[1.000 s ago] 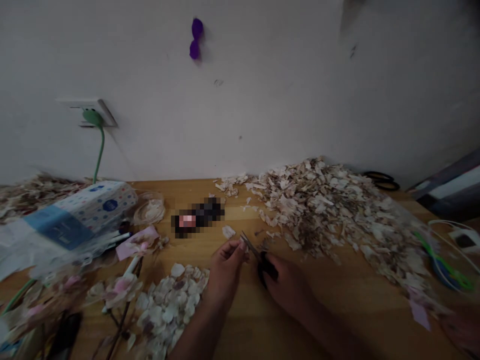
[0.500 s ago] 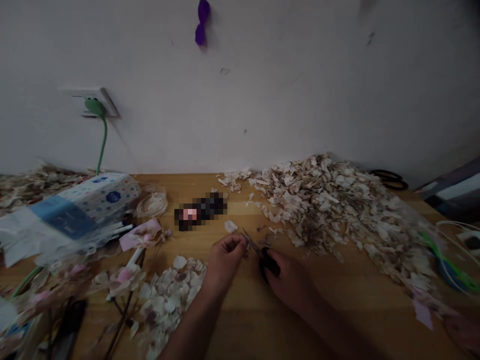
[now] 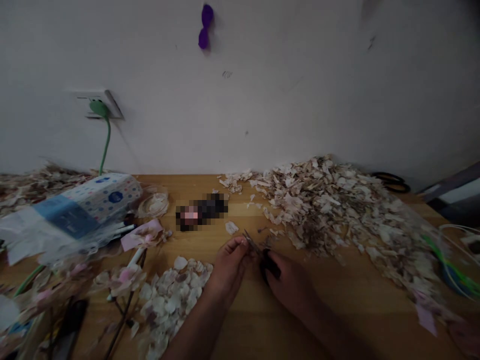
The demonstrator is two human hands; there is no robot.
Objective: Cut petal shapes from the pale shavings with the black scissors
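Grips scissors [image 3: 265, 260] in the right hand [image 3: 294, 285] over the bench [image 3: 258, 325], with fingers curled around the dark handles. Aims the tips forward and leftward, with the long axis slanting from near right to far left. Pinches a small pale piece [image 3: 245, 243] between the fingers of the left hand [image 3: 228, 265], close beside the blades. Has a loose petal [image 3: 231, 228] just beyond and a dried heap [image 3: 318, 205] off to the right.
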